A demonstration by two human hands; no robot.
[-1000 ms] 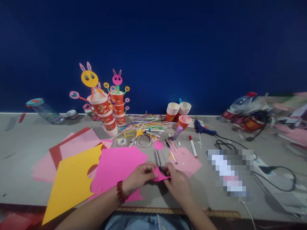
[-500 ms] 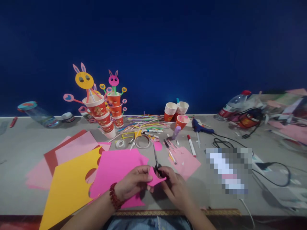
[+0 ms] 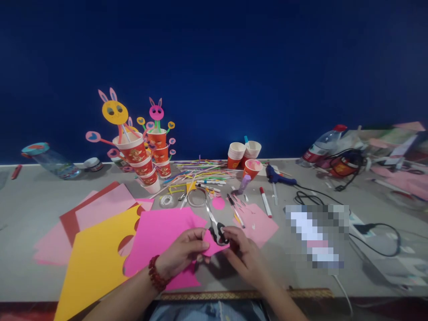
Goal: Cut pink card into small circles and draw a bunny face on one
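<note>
My left hand pinches a small bright pink piece of paper over the near part of the table. A pair of scissors with black handles lies across my right hand's fingertips, its blades pointing away from me. My right hand is closed at the scissor handles, just right of the pink piece. Under my left forearm spreads a large bright pink sheet, notched along its right side. A yellow sheet with round cut-outs lies further left.
Cup figures with paper rabbit heads stand at the back left. Several straws, markers and a tape roll lie mid-table. A blue glue gun trails its cord to the right, near stacked paper cups.
The scissors have turned, so their handles now show broadside above the pink piece. The pink piece has tilted, and my hands have stayed close together.
</note>
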